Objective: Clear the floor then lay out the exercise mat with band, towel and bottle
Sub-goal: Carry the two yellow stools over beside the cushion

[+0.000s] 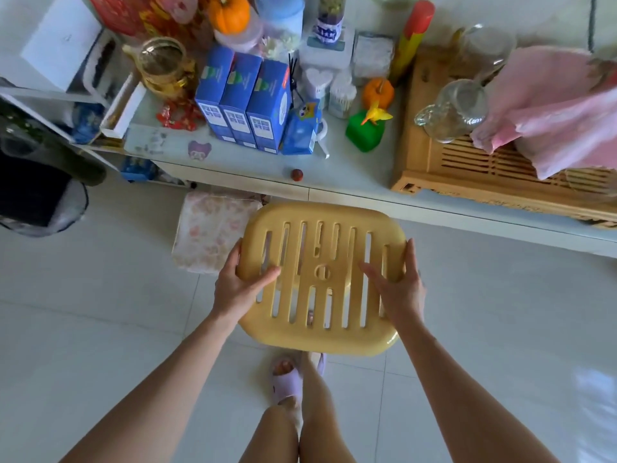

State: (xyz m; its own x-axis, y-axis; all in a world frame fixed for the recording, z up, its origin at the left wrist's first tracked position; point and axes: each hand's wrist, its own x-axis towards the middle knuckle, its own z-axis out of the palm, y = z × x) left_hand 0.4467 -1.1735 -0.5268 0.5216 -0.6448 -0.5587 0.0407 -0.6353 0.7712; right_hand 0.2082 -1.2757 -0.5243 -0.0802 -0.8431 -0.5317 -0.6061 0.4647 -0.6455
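Observation:
A yellow plastic stool (322, 332) with a slotted seat is in front of me, above the white tiled floor. My left hand (238, 285) grips its left edge, thumb on top of the seat. On the right edge sits my right hand (399, 285), fingers wrapped around the rim and thumb lying on the seat. The stool's legs are hidden under the seat. A pink towel (554, 108) lies on a wooden tea tray (467, 168) at the right of the low table. No mat or band is in view.
A low white table (350, 182) crowded with blue boxes (243, 101), glass jugs (457, 108) and a green cube (365, 130) runs across the back. A folded floral cloth (210, 228) lies on the floor left of the stool. A dark fan base (36, 198) stands at far left. My slippered feet (287, 382) are below.

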